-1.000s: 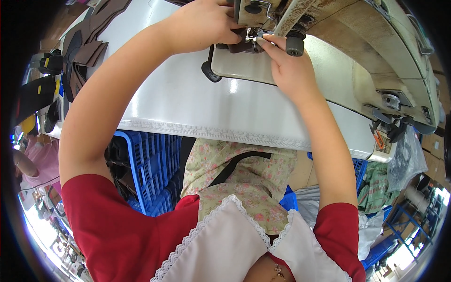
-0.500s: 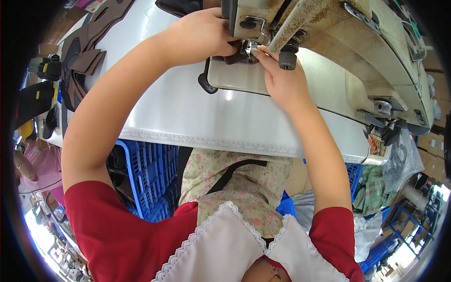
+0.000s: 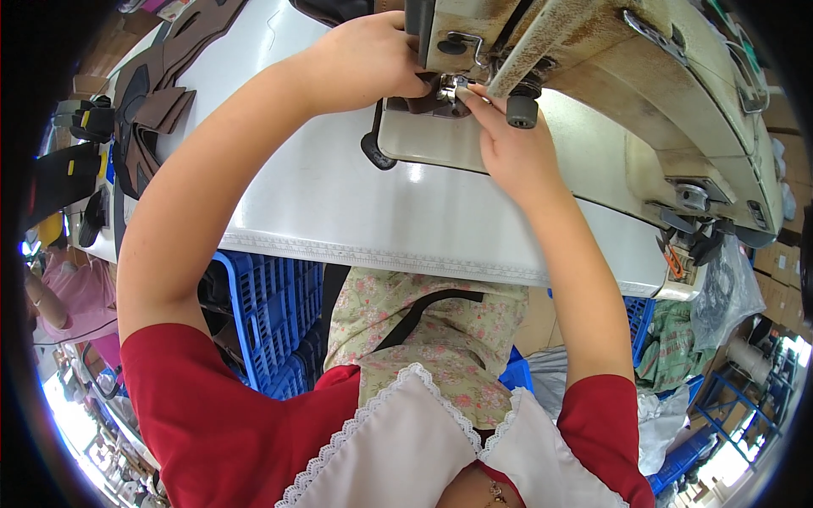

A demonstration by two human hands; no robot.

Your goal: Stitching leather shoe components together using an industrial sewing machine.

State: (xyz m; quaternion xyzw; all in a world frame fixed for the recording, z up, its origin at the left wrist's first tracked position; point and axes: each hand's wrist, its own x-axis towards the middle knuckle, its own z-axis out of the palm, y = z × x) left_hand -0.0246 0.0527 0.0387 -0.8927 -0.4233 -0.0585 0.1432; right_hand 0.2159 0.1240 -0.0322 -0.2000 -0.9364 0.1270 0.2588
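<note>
A worn beige sewing machine (image 3: 627, 93) stands over the white table, its metal presser foot (image 3: 451, 87) low over the plate. My left hand (image 3: 364, 63) is closed on a dark brown leather-like piece (image 3: 421, 103), just left of the presser foot; its fingertips are partly hidden by the machine head. From the right, my right hand (image 3: 518, 157) reaches under the head with fingers stretched toward the foot, the index fingertip beside it. Part of that hand is behind a dark knob (image 3: 522, 110). Farther back, a dark item (image 3: 334, 8) lies beyond my left hand.
Brown cut pieces (image 3: 157, 106) lie at the table's far left. A black knee-shaped lever pad (image 3: 377, 152) hangs by the machine bed. Orange-handled snips (image 3: 673, 261) sit at the right end. Blue crates (image 3: 271, 313) stand below the table. A person in pink (image 3: 76, 292) is at far left.
The view has shifted slightly. Both hands keep their places at the presser foot; less of the brown piece shows and more of the metal foot is exposed.
</note>
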